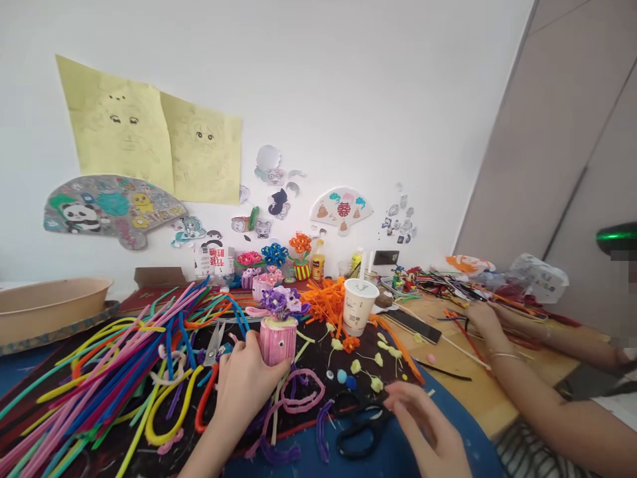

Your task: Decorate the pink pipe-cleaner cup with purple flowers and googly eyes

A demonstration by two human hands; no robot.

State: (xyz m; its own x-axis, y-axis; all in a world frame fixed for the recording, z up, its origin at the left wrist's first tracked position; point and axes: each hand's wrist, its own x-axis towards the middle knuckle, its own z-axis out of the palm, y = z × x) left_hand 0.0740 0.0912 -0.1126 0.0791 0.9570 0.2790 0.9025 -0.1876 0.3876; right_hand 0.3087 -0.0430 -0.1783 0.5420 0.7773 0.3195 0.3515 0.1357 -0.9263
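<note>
My left hand (245,380) is wrapped around a pink fuzzy flower pot (278,340) with googly eyes and purple pipe-cleaner flowers (281,302) on top, standing it on the dark mat. My right hand (423,423) hovers low at the front right, fingers loosely curled and pinched, just right of black scissors (359,425); what it holds, if anything, is too small to make out. Small yellow and blue pompoms (356,369) lie between the two hands.
A big heap of coloured pipe cleaners (114,358) covers the left. A white paper cup (359,304), orange pipe cleaners (326,297) and finished flower pots (273,262) stand behind. Another person's arm and hand (485,322) reach in at right, near a phone (413,325).
</note>
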